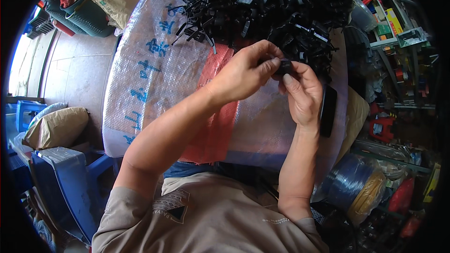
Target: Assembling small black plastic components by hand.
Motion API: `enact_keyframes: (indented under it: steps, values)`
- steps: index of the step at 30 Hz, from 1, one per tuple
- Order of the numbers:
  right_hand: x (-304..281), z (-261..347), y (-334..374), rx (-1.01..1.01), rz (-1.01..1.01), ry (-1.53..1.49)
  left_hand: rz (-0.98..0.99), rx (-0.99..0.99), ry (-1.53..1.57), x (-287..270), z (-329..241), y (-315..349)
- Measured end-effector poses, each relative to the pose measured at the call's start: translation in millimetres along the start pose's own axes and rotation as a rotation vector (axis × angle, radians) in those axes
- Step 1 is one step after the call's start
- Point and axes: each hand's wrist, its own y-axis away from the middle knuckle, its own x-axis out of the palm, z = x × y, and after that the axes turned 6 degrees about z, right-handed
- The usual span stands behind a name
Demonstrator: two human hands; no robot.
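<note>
A small black plastic part (284, 67) is pinched between my two hands, just in front of a large heap of black plastic parts (262, 7). My left hand (248, 70) comes in from the left, its thumb and fingers closed on the part. From the right, my right hand (303, 91) grips the same part between thumb and fingertips. My fingers cover much of it, so its exact kind does not show. Beneath the hands lies a woven plastic sheet (140, 98) with blue handwriting and a red stripe, spread over the table.
A dark phone-like slab (328, 112) lies on the sheet right of my right hand. Crowded shelves (398, 42) and a wrapped blue coil (349, 178) stand at the right. At the left are a blue plastic stool (65, 178), a filled sack (58, 126) and a dark green basket (86, 16).
</note>
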Motion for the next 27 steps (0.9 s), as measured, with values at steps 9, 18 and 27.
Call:
enact_keyframes:
  steps: [9,18,27]
  values:
    - [-8.4,6.9,-0.3,0.039,0.110,0.301,0.142,-0.020,-0.307,-15.8,-12.3,2.0]
    - [14.3,27.2,-28.5,0.070,0.257,0.284,0.106,-0.019,-0.212,-34.7,-38.2,4.9]
    - [21.9,21.6,-40.5,0.066,0.263,0.335,0.050,-0.007,-0.307,-41.3,-38.7,4.0]
